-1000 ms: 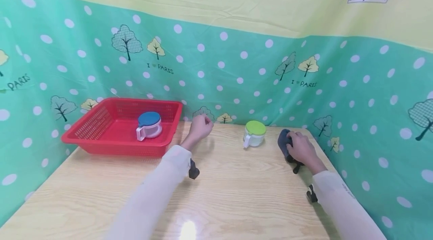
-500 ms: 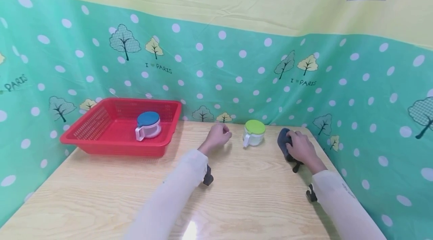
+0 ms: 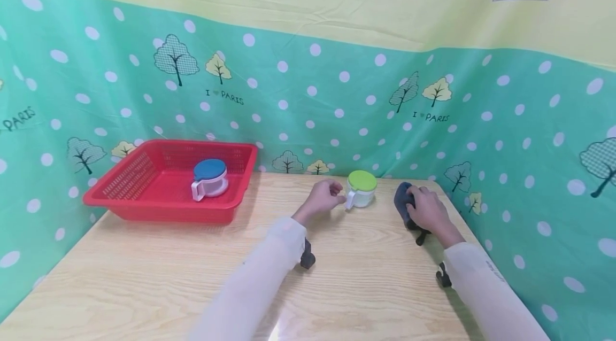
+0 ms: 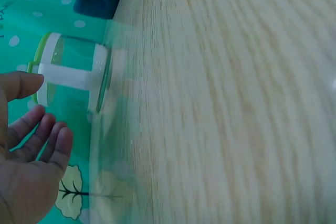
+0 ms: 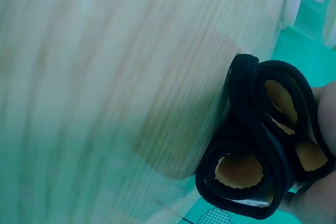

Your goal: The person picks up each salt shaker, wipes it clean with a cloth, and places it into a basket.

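In the head view my left hand [image 3: 324,199] is just left of a clear jar [image 3: 361,190] with a green lid and white handle. The left wrist view shows the thumb tip overlapping the jar's handle [image 4: 68,76], while the other fingers are spread loosely below it. My right hand [image 3: 427,210] grips a dark blue, folded cloth item [image 3: 403,203] at the table's back right. Seen from the right wrist, its end [image 5: 262,135] forms rolled loops with black edging and a tan inside; most of the right hand is out of that view.
A red plastic basket [image 3: 159,212] stands at the back left, with a blue-lidded jar [image 3: 210,178] inside. The wooden table [image 3: 366,277] runs back to a green and yellow printed curtain [image 3: 313,84], which also lines both sides.
My left hand has moved right from beside the basket to the green-lidded jar, its fingers loosening. The right hand keeps its hold on the cloth item in the same place.
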A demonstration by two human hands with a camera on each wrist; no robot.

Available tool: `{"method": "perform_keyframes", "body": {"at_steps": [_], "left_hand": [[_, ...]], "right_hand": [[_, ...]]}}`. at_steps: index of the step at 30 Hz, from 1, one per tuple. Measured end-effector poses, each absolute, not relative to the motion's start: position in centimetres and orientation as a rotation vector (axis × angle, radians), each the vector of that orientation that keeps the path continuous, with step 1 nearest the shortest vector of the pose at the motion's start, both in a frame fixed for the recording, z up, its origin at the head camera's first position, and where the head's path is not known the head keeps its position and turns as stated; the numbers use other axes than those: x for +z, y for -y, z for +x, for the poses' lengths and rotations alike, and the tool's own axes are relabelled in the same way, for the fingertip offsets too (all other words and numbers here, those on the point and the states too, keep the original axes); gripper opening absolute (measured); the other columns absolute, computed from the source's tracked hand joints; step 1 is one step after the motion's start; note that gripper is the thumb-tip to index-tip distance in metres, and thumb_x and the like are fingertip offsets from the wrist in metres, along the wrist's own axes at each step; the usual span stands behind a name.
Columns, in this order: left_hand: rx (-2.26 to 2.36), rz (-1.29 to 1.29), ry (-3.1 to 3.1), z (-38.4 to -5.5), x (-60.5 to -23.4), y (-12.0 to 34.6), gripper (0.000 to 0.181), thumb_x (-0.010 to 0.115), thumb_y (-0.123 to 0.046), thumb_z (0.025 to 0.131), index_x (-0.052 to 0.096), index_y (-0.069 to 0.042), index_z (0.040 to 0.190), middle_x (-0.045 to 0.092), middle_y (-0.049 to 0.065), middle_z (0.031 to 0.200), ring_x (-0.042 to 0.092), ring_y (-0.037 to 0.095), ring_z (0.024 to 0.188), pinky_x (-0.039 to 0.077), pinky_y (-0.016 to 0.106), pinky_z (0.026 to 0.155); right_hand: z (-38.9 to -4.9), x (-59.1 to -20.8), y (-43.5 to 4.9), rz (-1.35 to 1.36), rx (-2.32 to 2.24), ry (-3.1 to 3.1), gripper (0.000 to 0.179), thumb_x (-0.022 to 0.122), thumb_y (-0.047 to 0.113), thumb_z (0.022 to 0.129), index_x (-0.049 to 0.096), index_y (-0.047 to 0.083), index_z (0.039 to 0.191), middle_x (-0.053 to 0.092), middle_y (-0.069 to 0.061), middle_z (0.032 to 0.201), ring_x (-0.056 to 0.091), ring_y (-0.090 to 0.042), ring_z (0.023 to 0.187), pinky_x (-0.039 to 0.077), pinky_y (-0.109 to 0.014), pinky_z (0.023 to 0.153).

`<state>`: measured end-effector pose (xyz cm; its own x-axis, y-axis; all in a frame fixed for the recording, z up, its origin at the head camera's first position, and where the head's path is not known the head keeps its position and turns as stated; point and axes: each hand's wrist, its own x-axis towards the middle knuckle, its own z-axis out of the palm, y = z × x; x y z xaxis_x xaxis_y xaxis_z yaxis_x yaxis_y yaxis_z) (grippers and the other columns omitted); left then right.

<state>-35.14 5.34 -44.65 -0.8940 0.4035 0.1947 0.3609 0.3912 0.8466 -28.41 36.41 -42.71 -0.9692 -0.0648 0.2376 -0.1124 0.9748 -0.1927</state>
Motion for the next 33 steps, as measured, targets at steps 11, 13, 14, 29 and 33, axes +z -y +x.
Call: {"method": "perform_keyframes", "body": {"at_steps": [11, 13, 14, 29, 33], "left_hand": [[1.643, 0.668, -2.485, -34.6, -44.9, -6.9, 0.031, 0.080, -0.008, 0.083, 0.067, -0.001, 0.111, 0.068, 0.005, 0.099, 0.063, 0.015, 0.090, 0.053, 0.026, 0.084], [1.664, 0.655, -2.461, -34.6, -44.9, -7.2, 0.029, 0.080, -0.009, 0.084, 0.067, -0.001, 0.109, 0.068, 0.004, 0.097, 0.063, 0.015, 0.089, 0.054, 0.026, 0.083], [1.668, 0.646, -2.453, -34.5, -44.9, -7.3, 0.028, 0.080, -0.010, 0.085, 0.068, -0.002, 0.108, 0.068, 0.003, 0.096, 0.063, 0.015, 0.088, 0.053, 0.026, 0.082], [1.736, 0.512, -2.375, -34.5, -45.7, -8.3, 0.020, 0.066, -0.030, 0.098, 0.070, -0.010, 0.098, 0.068, 0.001, 0.094, 0.061, 0.015, 0.089, 0.052, 0.029, 0.079], [1.800, 0.500, -2.275, -34.5, -46.0, -8.6, 0.018, 0.067, -0.025, 0.097, 0.070, -0.008, 0.094, 0.068, 0.002, 0.095, 0.061, 0.017, 0.090, 0.050, 0.029, 0.078]], "right_hand": [[-28.2, -42.6, -36.4, 0.126, 0.295, 2.896, 0.037, 0.061, 0.014, 0.098, 0.055, -0.003, 0.130, 0.054, -0.035, 0.128, 0.055, -0.055, 0.107, 0.051, -0.064, 0.077], [-28.3, -42.6, -36.4, 0.121, 0.292, 2.898, 0.037, 0.061, 0.014, 0.098, 0.055, -0.003, 0.130, 0.054, -0.035, 0.128, 0.055, -0.055, 0.107, 0.051, -0.064, 0.077], [-28.3, -42.6, -36.4, 0.118, 0.294, 2.898, 0.037, 0.061, 0.014, 0.098, 0.055, -0.003, 0.130, 0.054, -0.035, 0.128, 0.055, -0.054, 0.107, 0.051, -0.064, 0.077], [-28.3, -42.5, -36.2, 0.110, 0.288, 2.896, 0.037, 0.061, 0.013, 0.098, 0.055, -0.003, 0.130, 0.054, -0.034, 0.127, 0.056, -0.054, 0.107, 0.051, -0.063, 0.078], [-28.3, -42.6, -36.3, 0.113, 0.291, 2.898, 0.036, 0.061, 0.013, 0.098, 0.055, -0.003, 0.130, 0.055, -0.033, 0.127, 0.056, -0.054, 0.108, 0.051, -0.063, 0.078]]}}
